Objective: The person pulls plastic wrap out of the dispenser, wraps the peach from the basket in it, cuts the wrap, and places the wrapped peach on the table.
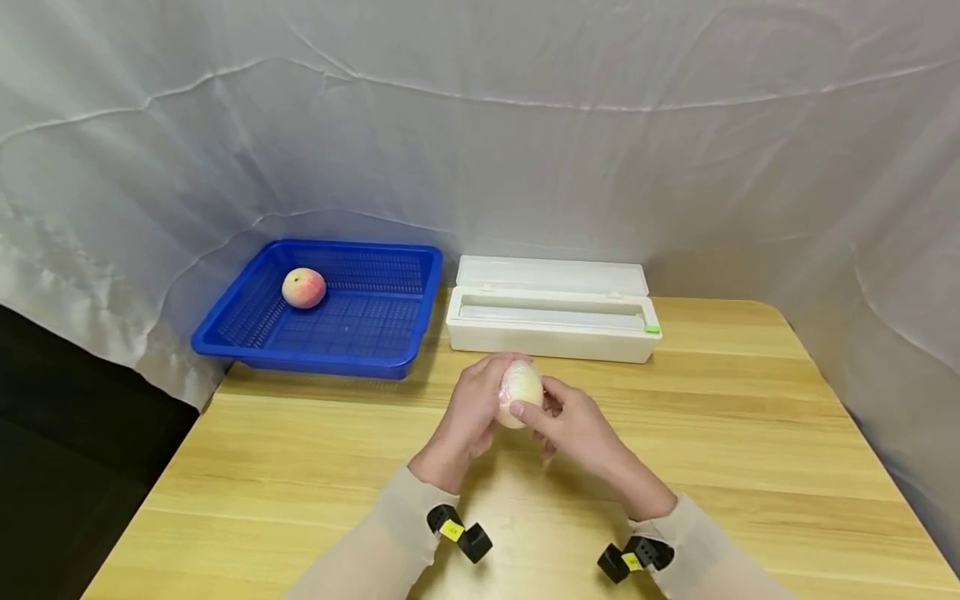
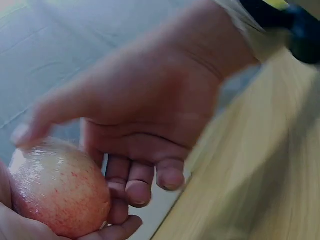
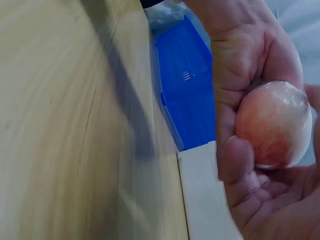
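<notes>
Held between both hands over the table is a peach [image 1: 520, 385], with clear, shiny film wrapped around it. The left hand [image 1: 474, 400] grips its left side, palm and fingers against it, as the right wrist view also shows around the peach [image 3: 275, 122]. From the other side comes the right hand [image 1: 577, 421], thumb laid over the near face of the fruit. In the left wrist view, the right hand [image 2: 150, 100] has its blurred thumb on the film over the peach [image 2: 60, 187] and its fingers curled beside the fruit.
At the back left stands a blue plastic basket [image 1: 345, 333] with another peach [image 1: 303, 287] in it. Right of it sits a white box [image 1: 547, 340], its lid raised and a roll inside. Grey fabric [image 1: 540, 183] hangs behind the wooden table [image 1: 315, 467].
</notes>
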The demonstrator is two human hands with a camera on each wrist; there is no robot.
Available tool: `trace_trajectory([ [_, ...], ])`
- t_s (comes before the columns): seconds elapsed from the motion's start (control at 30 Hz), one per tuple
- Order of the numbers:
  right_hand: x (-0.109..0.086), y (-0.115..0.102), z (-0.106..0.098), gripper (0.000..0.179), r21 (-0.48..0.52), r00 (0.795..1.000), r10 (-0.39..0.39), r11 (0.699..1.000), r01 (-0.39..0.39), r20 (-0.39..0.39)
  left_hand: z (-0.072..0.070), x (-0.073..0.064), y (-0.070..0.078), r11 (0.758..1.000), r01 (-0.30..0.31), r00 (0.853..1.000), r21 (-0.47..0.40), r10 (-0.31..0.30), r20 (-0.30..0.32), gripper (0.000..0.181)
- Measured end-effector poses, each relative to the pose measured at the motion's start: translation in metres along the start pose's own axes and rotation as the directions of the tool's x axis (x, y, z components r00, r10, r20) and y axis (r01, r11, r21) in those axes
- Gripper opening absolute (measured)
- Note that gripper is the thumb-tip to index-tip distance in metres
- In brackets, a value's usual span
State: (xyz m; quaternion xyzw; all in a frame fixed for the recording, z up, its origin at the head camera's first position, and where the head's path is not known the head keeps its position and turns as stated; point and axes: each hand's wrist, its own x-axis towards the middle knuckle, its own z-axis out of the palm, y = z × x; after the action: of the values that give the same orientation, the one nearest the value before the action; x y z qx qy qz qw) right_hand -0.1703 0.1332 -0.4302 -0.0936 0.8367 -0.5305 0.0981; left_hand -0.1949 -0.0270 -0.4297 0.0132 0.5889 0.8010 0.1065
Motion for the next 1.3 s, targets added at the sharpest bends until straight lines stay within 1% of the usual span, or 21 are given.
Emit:
trace_trajectory([
  [0.17,-0.001,0.008,-0.006,0.043,-0.016,0.994,-0.095,0.995,0.096,0.06,-0.005,0.001,0.001,0.997,0.06,0.998,-0.043,-0.058,0.027,0.042],
  [0.27,-0.001,0.015,-0.009,0.045,0.009,0.986,-0.144,0.99,0.143,0.09,-0.009,0.001,0.002,0.992,0.103,0.994,-0.075,-0.1,0.041,0.041],
  [0.37,-0.001,0.021,-0.011,0.048,0.033,0.979,-0.176,0.984,0.173,0.104,-0.011,0.002,0.002,0.989,0.125,0.991,-0.082,-0.12,0.056,0.042],
  [0.4,0.0,0.023,-0.01,0.05,0.047,0.977,-0.18,0.983,0.176,0.112,-0.012,0.002,0.001,0.991,0.117,0.992,-0.069,-0.113,0.06,0.043],
  [0.47,0.0,0.024,-0.01,0.055,0.088,0.976,-0.175,0.983,0.164,0.133,-0.012,0.002,0.0,0.997,0.073,0.995,-0.022,-0.072,0.065,0.043],
  [0.53,0.0,0.025,-0.006,0.064,0.12,0.978,-0.151,0.984,0.134,0.144,-0.011,-0.001,-0.002,0.998,-0.015,0.998,0.067,0.01,0.066,0.042],
  [0.57,0.0,0.024,-0.003,0.069,0.116,0.982,-0.139,0.985,0.125,0.128,-0.01,-0.002,-0.004,0.988,-0.078,0.996,0.133,0.07,0.063,0.042],
  [0.63,-0.001,0.022,0.003,0.075,0.068,0.99,-0.126,0.99,0.121,0.066,-0.006,-0.007,-0.006,0.948,-0.188,0.982,0.255,0.181,0.051,0.041],
  [0.67,-0.001,0.021,0.006,0.076,0.036,0.991,-0.13,0.991,0.129,0.03,-0.004,-0.009,-0.007,0.926,-0.224,0.974,0.303,0.221,0.045,0.041],
  [0.7,-0.002,0.019,0.009,0.076,-0.015,0.99,-0.14,0.99,0.14,-0.013,-0.003,-0.01,-0.007,0.906,-0.246,0.968,0.345,0.248,0.039,0.041],
  [0.73,-0.002,0.019,0.012,0.074,-0.067,0.986,-0.155,0.986,0.151,-0.058,-0.001,-0.011,-0.007,0.892,-0.255,0.964,0.374,0.262,0.033,0.042],
  [0.77,-0.003,0.018,0.013,0.072,-0.101,0.98,-0.177,0.981,0.168,-0.093,0.0,-0.012,-0.007,0.891,-0.254,0.965,0.376,0.262,0.03,0.043],
  [0.8,-0.003,0.018,0.014,0.068,-0.129,0.973,-0.202,0.974,0.187,-0.113,0.001,-0.013,-0.006,0.901,-0.24,0.969,0.36,0.247,0.029,0.045],
  [0.87,-0.005,0.02,0.014,0.065,-0.178,0.957,-0.257,0.956,0.232,-0.136,0.001,-0.013,-0.004,0.922,-0.209,0.977,0.327,0.21,0.032,0.046],
  [0.93,-0.006,0.022,0.015,0.062,-0.233,0.94,-0.305,0.935,0.266,-0.151,0.002,-0.013,-0.002,0.931,-0.181,0.983,0.316,0.18,0.032,0.043],
  [1.03,-0.009,0.025,0.017,0.058,-0.327,0.91,-0.374,0.895,0.303,-0.18,0.004,-0.012,0.0,0.922,-0.17,0.985,0.348,0.167,0.039,0.041],
  [1.07,-0.009,0.026,0.017,0.056,-0.36,0.898,-0.394,0.881,0.308,-0.194,0.004,-0.012,0.0,0.914,-0.168,0.985,0.37,0.166,0.038,0.041],
  [1.13,-0.01,0.026,0.018,0.052,-0.417,0.884,-0.416,0.857,0.302,-0.215,0.005,-0.012,0.0,0.896,-0.166,0.985,0.412,0.168,0.031,0.041],
  [1.2,-0.01,0.025,0.019,0.052,-0.468,0.879,-0.426,0.834,0.29,-0.215,0.005,-0.011,-0.001,0.885,-0.159,0.985,0.438,0.169,0.016,0.04],
  [1.23,-0.01,0.025,0.02,0.052,-0.489,0.883,-0.424,0.825,0.284,-0.201,0.005,-0.012,-0.002,0.884,-0.152,0.986,0.442,0.168,0.004,0.041],
  [1.3,-0.01,0.023,0.02,0.055,-0.513,0.9,-0.404,0.814,0.271,-0.166,0.004,-0.011,-0.004,0.885,-0.138,0.986,0.445,0.165,-0.022,0.04],
])
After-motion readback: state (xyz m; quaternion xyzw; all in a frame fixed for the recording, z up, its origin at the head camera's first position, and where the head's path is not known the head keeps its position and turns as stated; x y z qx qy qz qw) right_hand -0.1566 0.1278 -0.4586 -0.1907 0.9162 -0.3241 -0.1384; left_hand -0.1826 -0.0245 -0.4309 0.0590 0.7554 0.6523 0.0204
